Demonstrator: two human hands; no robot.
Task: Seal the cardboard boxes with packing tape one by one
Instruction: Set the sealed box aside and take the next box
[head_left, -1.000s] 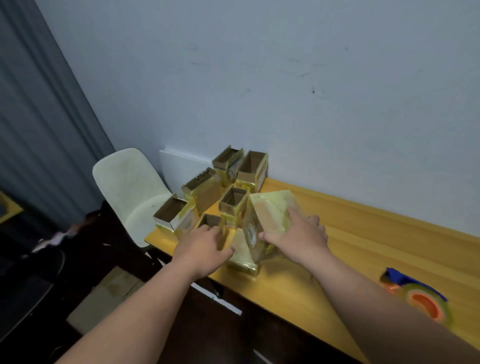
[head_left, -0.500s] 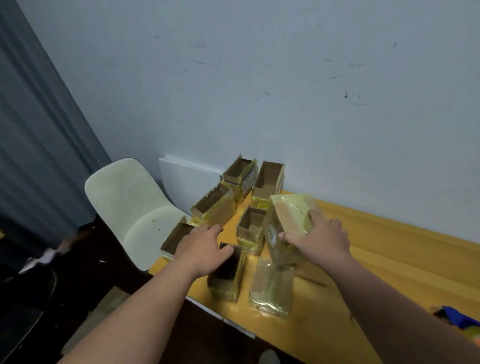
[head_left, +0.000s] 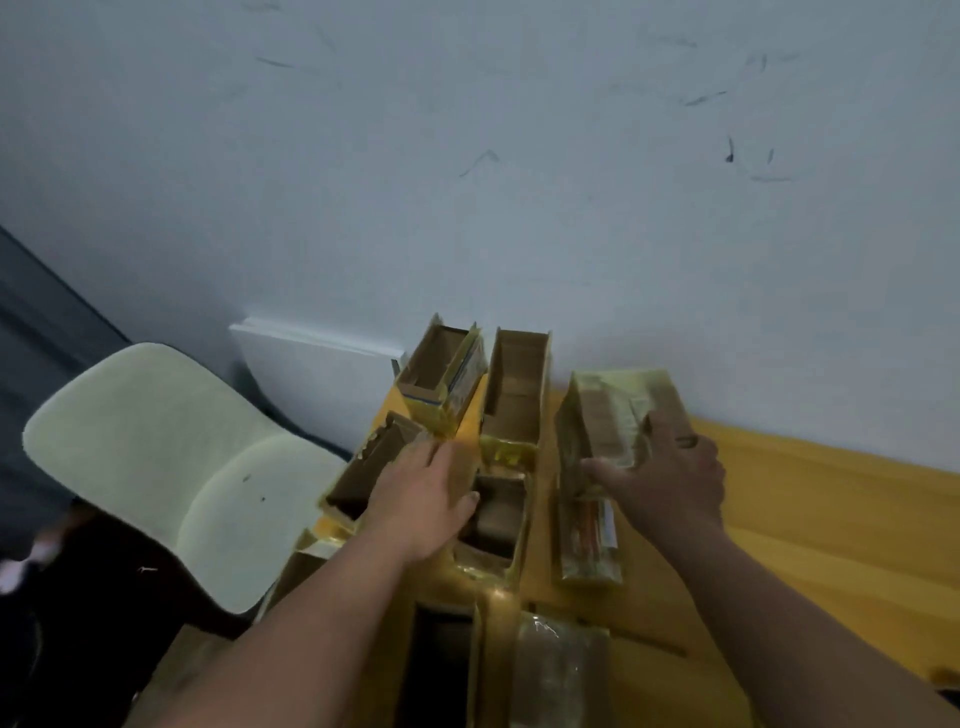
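Several small open cardboard boxes wrapped in yellowish tape crowd the left end of the wooden table (head_left: 831, 519). My right hand (head_left: 670, 480) grips a taped, closed box (head_left: 608, 415) held upright near the wall, thumb on its front, fingers on its right side. Under it lies another taped box (head_left: 589, 540). My left hand (head_left: 423, 499) reaches forward with fingers straight, resting over an open box (head_left: 363, 473) and beside a second open box (head_left: 496, 519). Two more open boxes (head_left: 441, 374) (head_left: 519, 384) stand by the wall. A sealed box (head_left: 561, 670) lies nearest me.
A pale green chair (head_left: 171, 467) stands left of the table. A white board (head_left: 317, 379) leans on the wall behind it. The floor at left is dark. No tape dispenser shows in this view.
My right hand has carried the taped box farther back toward the wall. My left hand has slid forward over the open boxes. The view has tilted, and the tape dispenser has left it.
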